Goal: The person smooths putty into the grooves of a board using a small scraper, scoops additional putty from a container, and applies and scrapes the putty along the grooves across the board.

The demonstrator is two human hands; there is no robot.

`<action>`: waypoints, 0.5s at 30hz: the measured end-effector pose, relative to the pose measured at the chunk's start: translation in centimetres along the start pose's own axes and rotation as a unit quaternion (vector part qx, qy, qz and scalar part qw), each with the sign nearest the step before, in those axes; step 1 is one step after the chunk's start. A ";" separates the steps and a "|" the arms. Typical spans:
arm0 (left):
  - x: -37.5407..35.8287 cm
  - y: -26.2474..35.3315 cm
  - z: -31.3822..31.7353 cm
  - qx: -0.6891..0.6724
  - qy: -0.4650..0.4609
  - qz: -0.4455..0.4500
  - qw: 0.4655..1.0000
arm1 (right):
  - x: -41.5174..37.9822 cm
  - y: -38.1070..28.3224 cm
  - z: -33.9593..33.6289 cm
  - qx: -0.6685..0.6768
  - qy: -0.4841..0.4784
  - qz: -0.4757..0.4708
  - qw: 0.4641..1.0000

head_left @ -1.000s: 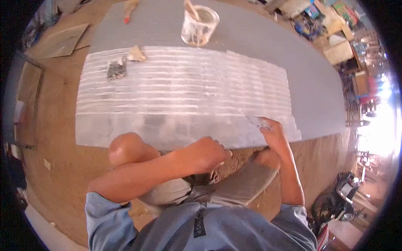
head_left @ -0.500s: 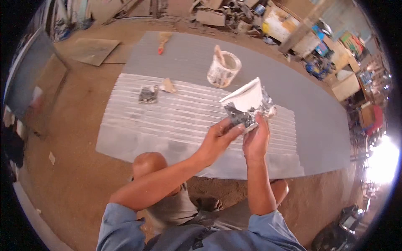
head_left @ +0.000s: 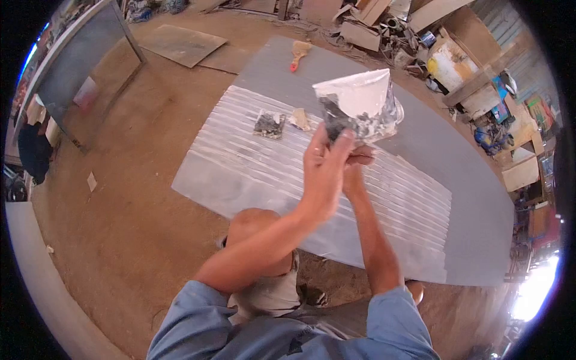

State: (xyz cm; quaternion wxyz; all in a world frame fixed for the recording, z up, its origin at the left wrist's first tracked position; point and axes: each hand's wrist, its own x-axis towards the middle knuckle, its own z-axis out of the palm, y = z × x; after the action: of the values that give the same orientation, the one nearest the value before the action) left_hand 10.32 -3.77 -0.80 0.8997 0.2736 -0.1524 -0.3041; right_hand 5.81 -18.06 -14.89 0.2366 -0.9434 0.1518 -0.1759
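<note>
In front of me is a crumpled, pouch-like container (head_left: 360,99), white and wet-looking inside and smeared silver and black outside. My left hand (head_left: 327,162) is closed on its lower left edge, thumb in front. Behind and below it, my right hand (head_left: 359,159) supports the underside with its fingers curled; part of that hand is hidden. Under both hands lies a grey sheet (head_left: 480,240) with white ridged stripes (head_left: 252,153). On the stripes rest a small dark-smeared square (head_left: 269,123) and a crumpled beige scrap (head_left: 299,119).
A paintbrush with a red handle (head_left: 294,65) lies at the sheet's far end. Scrap boards and clutter (head_left: 366,36) line the back and right. A framed panel (head_left: 90,66) leans at the left, and a flat board (head_left: 183,45) lies on the dirt floor (head_left: 132,198).
Both hands have raised the container and tilted it, so it now covers most of the white bucket behind. The view has swung left, so the sheet appears farther right.
</note>
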 end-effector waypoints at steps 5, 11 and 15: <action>0.0 -1.4 -0.1 -0.014 -0.008 -0.029 0.999 | 8.5 -4.9 9.2 0.017 -0.008 -0.101 0.995; 0.2 -0.9 -0.5 0.022 0.008 -0.022 0.999 | 9.7 -7.2 12.2 -0.183 0.027 -0.133 0.974; 0.0 -1.0 -0.6 0.015 -0.007 -0.008 1.000 | 9.0 -6.9 9.0 -0.128 0.026 -0.093 0.987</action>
State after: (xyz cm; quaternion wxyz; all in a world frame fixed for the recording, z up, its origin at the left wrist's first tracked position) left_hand 10.11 -4.22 -1.89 0.8919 0.2865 -0.1606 -0.3110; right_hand 18.88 -12.05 -16.55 0.0927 -0.9711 0.0904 -0.2004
